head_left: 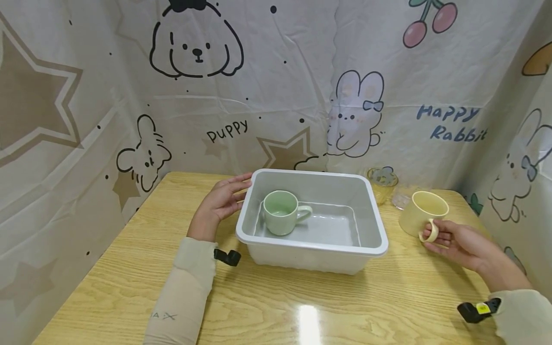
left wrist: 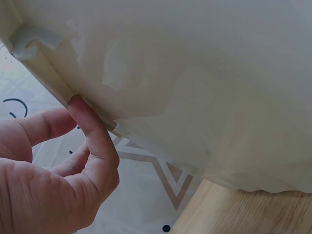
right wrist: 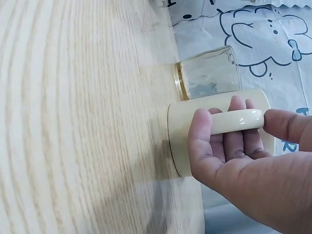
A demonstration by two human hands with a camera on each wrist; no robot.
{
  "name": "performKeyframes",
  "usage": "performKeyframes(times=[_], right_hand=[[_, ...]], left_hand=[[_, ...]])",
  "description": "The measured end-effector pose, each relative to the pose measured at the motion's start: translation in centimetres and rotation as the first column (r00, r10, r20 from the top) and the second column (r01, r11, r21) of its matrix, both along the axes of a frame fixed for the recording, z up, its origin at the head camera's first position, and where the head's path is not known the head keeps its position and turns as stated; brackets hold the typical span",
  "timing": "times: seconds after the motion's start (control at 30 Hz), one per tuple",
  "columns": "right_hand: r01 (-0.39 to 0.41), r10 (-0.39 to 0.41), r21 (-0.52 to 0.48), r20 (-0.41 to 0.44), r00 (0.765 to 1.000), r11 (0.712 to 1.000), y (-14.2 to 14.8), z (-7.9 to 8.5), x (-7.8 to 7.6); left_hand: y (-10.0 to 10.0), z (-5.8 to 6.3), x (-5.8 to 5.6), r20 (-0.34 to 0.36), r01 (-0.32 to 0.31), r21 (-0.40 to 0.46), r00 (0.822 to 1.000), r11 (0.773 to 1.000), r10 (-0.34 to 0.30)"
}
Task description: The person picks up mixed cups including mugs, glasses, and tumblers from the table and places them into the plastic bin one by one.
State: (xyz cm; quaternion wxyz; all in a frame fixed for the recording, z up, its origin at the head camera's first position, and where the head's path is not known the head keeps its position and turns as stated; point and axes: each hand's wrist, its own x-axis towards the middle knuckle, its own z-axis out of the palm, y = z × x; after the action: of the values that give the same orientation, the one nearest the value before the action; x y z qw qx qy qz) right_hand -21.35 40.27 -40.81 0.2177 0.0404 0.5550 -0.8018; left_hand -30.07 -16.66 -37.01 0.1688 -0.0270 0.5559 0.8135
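A light grey plastic tub [head_left: 312, 258] stands on the wooden table, with a pale green mug [head_left: 280, 224] upright inside toward its left end. My left hand [head_left: 222, 201] is at the tub's left side, fingertips touching just by the rim; in the left wrist view a bent finger [left wrist: 95, 131] meets the tub's edge. To the right of the tub is a pale yellow mug [head_left: 411, 218]. My right hand [head_left: 463, 244] grips its handle [right wrist: 239, 121], with fingers through the loop and the thumb at the handle's upper end. The mug is upright, its base at the tabletop.
Behind the yellow mug are an amber-tinted glass [head_left: 381, 190] and a clear glass [head_left: 401, 200], both close to the back edge. A printed cloth curtain [head_left: 280, 86] hangs around the back and sides of the table [head_left: 254, 306].
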Motion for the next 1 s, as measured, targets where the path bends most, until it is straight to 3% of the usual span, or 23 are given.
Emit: performKeyframes(times=[0.2, 0.6, 0.83, 1.0], right_hand=[[0.066, -0.066, 0.072, -0.015, 0.998, 0.995, -0.2, 0.1, 0.0], [0.193, -0.182, 0.260, -0.063, 0.981, 0.946, 0.3, 0.4, 0.3], [0.225, -0.196, 0.353, -0.118, 0.974, 0.908, 0.8, 0.9, 0.1], [0.247, -0.196, 0.365, -0.172, 0.965, 0.898, 1.0, 2.0, 0.2]], left_hand=[[0.0, -0.1, 0.0, -0.009, 0.004, 0.006, 1.000, 1.000, -0.004], [0.0, 0.0, 0.1, -0.007, -0.002, 0.003, 1.000, 1.000, 0.002], [0.0, 0.0, 0.1, -0.003, -0.001, 0.005, 1.000, 1.000, 0.001], [0.0, -0.1, 0.0, -0.005, -0.002, -0.003, 1.000, 1.000, 0.002]])
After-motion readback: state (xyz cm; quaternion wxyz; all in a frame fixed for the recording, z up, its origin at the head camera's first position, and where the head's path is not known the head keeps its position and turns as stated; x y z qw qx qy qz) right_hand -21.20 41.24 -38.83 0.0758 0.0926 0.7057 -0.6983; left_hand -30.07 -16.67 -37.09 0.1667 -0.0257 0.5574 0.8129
